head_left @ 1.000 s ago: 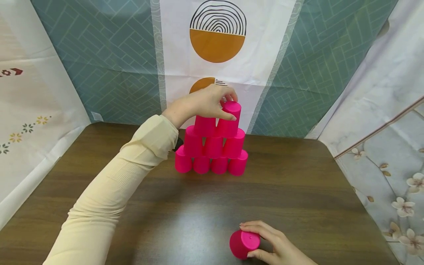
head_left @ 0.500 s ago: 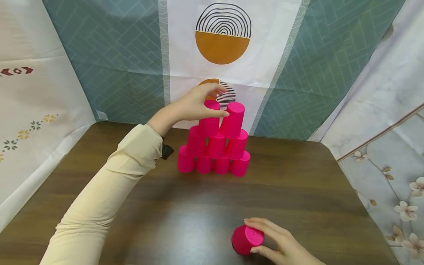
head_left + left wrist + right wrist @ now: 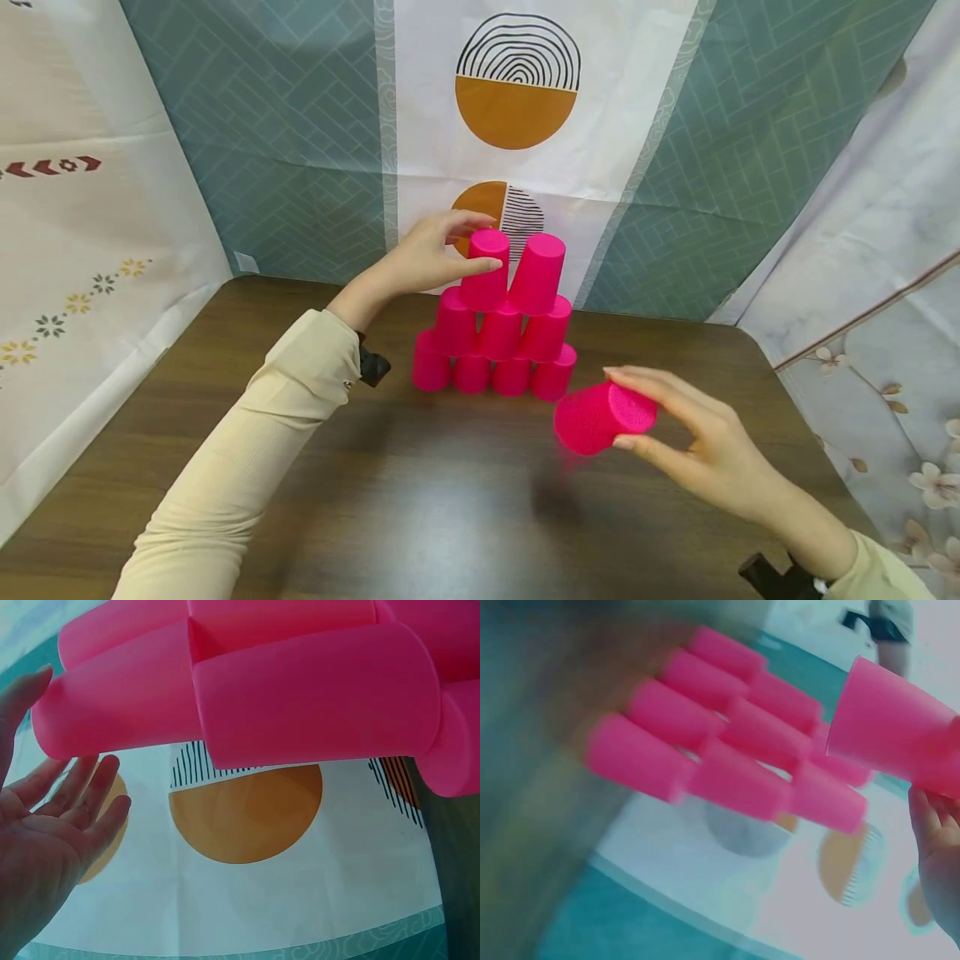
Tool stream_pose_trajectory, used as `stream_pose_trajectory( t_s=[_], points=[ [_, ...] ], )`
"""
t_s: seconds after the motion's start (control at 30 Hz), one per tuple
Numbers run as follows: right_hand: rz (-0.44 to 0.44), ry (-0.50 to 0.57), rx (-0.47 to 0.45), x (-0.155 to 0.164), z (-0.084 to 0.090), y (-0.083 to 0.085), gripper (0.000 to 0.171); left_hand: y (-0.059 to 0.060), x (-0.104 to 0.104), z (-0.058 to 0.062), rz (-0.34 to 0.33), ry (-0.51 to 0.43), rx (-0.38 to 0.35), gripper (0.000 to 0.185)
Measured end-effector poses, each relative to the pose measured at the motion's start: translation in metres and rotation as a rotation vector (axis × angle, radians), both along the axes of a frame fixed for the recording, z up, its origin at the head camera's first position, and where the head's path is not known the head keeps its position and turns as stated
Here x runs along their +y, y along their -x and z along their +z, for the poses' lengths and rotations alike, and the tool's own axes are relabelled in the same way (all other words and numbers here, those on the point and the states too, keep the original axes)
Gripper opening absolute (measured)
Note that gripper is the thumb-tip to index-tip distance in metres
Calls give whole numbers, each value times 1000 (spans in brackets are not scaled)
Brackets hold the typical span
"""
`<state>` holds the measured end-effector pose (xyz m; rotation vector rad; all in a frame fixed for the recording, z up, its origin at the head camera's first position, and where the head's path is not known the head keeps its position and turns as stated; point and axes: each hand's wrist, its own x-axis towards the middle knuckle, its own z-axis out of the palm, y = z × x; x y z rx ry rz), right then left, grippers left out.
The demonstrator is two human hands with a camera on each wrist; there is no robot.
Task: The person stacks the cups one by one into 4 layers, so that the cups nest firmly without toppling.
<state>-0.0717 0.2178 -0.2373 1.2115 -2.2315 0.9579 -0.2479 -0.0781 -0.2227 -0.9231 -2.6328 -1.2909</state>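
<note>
Upside-down pink plastic cups (image 3: 500, 333) stand in a stepped stack on the table, with two cups in the upper tier. My left hand (image 3: 427, 258) is around the upper left cup (image 3: 483, 292), thumb on the near side and fingers beyond it. In the left wrist view, the spread fingers (image 3: 97, 795) are apart from that cup's end, and the thumb overlaps its edge. My right hand (image 3: 705, 442) grips another pink cup (image 3: 592, 417) between thumb and fingers. This cup is tilted, raised over the table, right and in front of the stack; its mouth faces left.
The dark wooden table (image 3: 420, 483) extends around the stack. A patterned cloth (image 3: 300, 150) hangs close behind its back edge, with more cloth on the left and a floral sheet (image 3: 885, 333) on the right. Each wrist carries a black camera (image 3: 372, 367).
My right hand has lifted its cup from the near part of the table, up and forward toward the stack. My left hand has shifted from the upper right cup to the upper left one.
</note>
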Motion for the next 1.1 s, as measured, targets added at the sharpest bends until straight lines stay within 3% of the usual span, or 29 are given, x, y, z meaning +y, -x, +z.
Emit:
stream_pose_trajectory(
  t_s=[0.2, 0.37, 0.57, 0.9, 1.1],
  points=[
    [-46, 17, 88, 2, 31, 30, 59, 0, 1, -7, 11, -51, -54, 60],
    [-79, 45, 91, -5, 52, 50, 55, 1, 2, -12, 10, -75, -71, 59],
    [-159, 113, 7, -32, 68, 74, 66, 3, -1, -15, 4, -98, -96, 54],
    [-315, 83, -163, -61, 99, 118, 53, 6, -5, -20, 0, -131, -121, 48],
    [-338, 80, -284, -71, 105, 138, 53, 5, -4, -20, 3, -135, -137, 50]
  ],
)
